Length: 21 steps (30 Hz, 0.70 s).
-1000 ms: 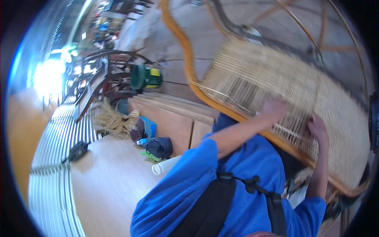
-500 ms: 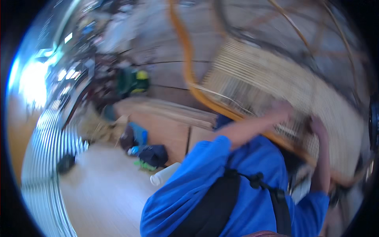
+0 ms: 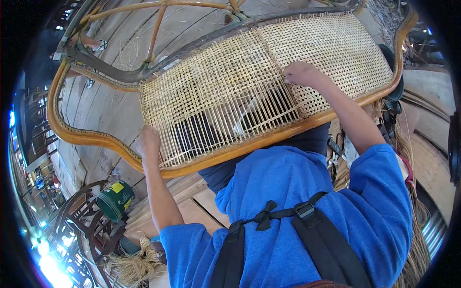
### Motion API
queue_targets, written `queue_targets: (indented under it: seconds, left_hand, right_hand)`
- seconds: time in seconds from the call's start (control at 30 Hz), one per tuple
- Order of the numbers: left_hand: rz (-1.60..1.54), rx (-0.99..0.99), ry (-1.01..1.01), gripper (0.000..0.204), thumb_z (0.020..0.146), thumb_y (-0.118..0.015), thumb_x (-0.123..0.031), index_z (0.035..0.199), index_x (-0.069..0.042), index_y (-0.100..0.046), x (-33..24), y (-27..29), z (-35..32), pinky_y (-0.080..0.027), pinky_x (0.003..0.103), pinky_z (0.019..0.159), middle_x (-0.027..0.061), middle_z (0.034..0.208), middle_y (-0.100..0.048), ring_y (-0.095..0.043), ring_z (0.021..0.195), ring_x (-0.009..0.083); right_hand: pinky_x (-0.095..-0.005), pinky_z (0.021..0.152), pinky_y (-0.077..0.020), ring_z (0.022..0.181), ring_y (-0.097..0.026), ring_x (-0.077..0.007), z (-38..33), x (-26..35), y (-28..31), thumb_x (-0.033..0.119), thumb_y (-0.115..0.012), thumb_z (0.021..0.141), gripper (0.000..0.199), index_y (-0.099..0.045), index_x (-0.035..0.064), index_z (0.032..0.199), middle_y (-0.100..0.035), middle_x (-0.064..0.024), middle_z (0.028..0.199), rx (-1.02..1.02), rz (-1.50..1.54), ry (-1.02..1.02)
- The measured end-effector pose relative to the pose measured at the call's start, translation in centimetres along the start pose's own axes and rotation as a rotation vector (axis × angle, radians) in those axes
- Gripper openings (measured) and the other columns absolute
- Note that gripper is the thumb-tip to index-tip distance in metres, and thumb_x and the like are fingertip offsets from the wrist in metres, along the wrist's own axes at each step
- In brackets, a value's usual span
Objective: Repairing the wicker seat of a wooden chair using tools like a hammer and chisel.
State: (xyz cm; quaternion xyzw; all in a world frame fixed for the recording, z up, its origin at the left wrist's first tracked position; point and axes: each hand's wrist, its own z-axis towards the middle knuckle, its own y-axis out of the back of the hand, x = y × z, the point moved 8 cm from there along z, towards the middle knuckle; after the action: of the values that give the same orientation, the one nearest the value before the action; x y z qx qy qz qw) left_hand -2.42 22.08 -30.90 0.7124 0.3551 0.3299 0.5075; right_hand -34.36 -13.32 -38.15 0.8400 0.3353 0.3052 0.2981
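Across my lap lies a curved rattan furniture frame [image 3: 216, 161], its glossy orange-brown rail facing me. Woven cane webbing [image 3: 326, 53] fills it. The right half has a finished pattern of small holes. On the left half, the far part is closely woven, and loose parallel cane strands [image 3: 225, 126] run on toward the front rail with gaps between them. My left hand [image 3: 150, 142] is closed at the left edge of the webbing. My right hand [image 3: 302, 75] pinches at the seam between the halves. Whatever thin piece either hand holds is too small to make out.
On the left, a green bucket [image 3: 115, 200] with yellow patches stands beside dark wooden chair parts [image 3: 81, 225]. A bundle of pale fibre strands [image 3: 137, 264] lies below it. More long strands [image 3: 415, 235] hang at right. Another person's foot [image 3: 100, 45] shows at upper left.
The view has swung round and steadied, so the frame now lies more level across it. My hands have moved apart, the left to the webbing's left edge and the right to the middle seam.
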Motion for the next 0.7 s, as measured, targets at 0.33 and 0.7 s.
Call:
queue_targets:
  seconds: [0.33, 0.7]
  left_hand:
    - [0.024, -0.028, -0.057, 0.026, 0.086, -0.039, -0.017, 0.089, 0.001, -0.059, 4.7, -3.2, 0.6, -0.046, 0.050, 0.073, 0.0234, 0.091, -0.060, -0.058, 0.087, 0.0406]
    - [0.027, -0.053, 0.046, 0.025, 0.085, -0.043, -0.017, 0.089, 0.002, -0.060, 5.4, -1.0, -1.6, -0.049, 0.047, 0.071, 0.0254, 0.090, -0.060, -0.060, 0.083, 0.0396]
  right_hand:
    - [-0.0441, 0.070, -0.0442, 0.074, -0.058, -0.0343, 0.4, -0.5, -1.2, 0.027, -0.055, 0.083, 0.024, -0.058, 0.0030, 0.083, -0.060, -0.0172, 0.079, -0.351, 0.147, 0.118]
    - [-0.0430, 0.065, -0.0445, 0.069, -0.057, -0.0355, -0.7, 0.0, -1.2, 0.020, -0.056, 0.085, 0.018, -0.052, 0.0027, 0.085, -0.059, -0.0185, 0.075, -0.226, 0.211, -0.042]
